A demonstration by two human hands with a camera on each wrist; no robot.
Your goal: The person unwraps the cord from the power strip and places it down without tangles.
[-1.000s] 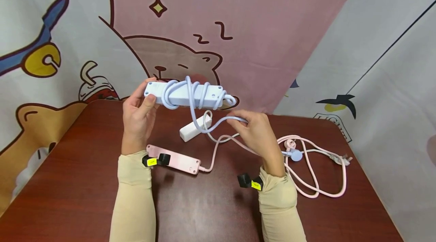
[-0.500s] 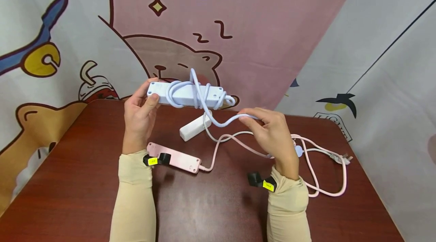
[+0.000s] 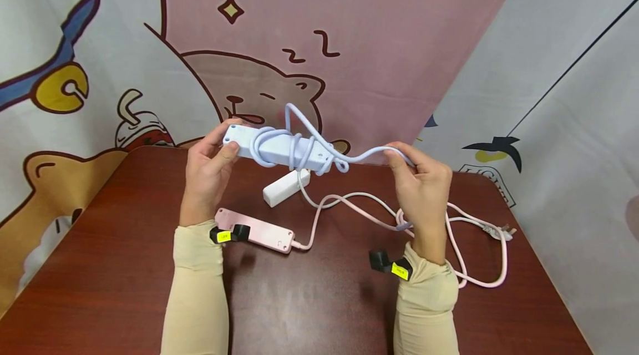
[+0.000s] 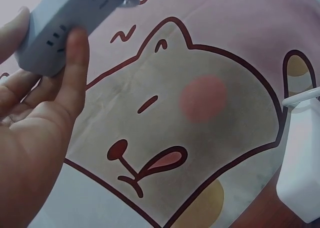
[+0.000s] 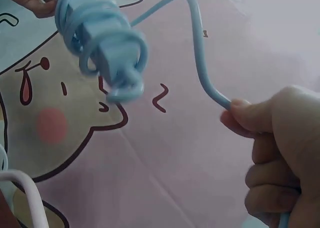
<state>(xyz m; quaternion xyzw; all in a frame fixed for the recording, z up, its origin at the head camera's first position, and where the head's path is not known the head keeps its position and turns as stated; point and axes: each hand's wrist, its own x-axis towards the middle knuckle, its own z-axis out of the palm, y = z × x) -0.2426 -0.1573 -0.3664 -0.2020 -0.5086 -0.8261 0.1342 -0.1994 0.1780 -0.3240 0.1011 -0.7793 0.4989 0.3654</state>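
Note:
Raised above the table is a light-blue power strip (image 3: pixel 280 148) with its own cord looped around it several times. My left hand (image 3: pixel 203 177) grips its left end, thumb on the near face and fingers behind. Socket slots on the strip's far side show in the left wrist view. Off to the right, my right hand (image 3: pixel 423 191) pinches the blue cord (image 3: pixel 368 153) between thumb and forefinger, the other fingers curled in. Between the hands this cord rises in a bend over the strip, then dips. The blue plug is hidden behind the right hand.
On the brown table (image 3: pixel 299 310) lie a pink power strip (image 3: pixel 257 231) and a white power strip (image 3: pixel 285 187). Their cords cross toward the right, where a pink cord (image 3: pixel 504 260) forms wide loops beside a white plug (image 3: pixel 499 233). A printed curtain (image 3: pixel 389 55) hangs behind.
My right hand has moved right and up with the cord, drawing a stretch away from the strip. The strip has shifted slightly right and tilted down at its right end.

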